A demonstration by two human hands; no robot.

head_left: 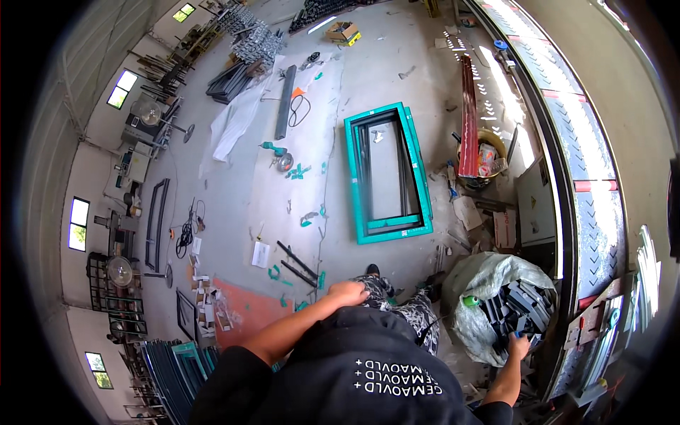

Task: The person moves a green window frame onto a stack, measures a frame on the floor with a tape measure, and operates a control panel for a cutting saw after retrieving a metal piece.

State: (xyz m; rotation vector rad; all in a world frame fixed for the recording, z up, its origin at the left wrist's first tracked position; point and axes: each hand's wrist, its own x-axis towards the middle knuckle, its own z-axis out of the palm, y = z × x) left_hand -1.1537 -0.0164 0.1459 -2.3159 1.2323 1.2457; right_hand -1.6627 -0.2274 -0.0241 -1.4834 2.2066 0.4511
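My left hand [349, 292] rests on my thigh in patterned trousers, its fingers curled and nothing visible in them. On the right, my right hand [519, 345] reaches to the near edge of a large pale woven sack [467, 280]. Its fingers are closed beside a small blue spot, and what they hold is too small to make out. Dark grey cut profile pieces [524, 304] fill the sack in a jumbled heap. A green roll [471, 301] lies at the sack's left rim. Ahead of me, a stack of teal-edged rectangular frames [352, 177] lies on the floor.
A bucket [501, 142] with bottles and red profiles [468, 120] stand beyond the sack. A teal power tool [273, 148], a long grey profile [285, 103] and green scraps lie left of the frames. Two fans [120, 271] and machines line the left wall.
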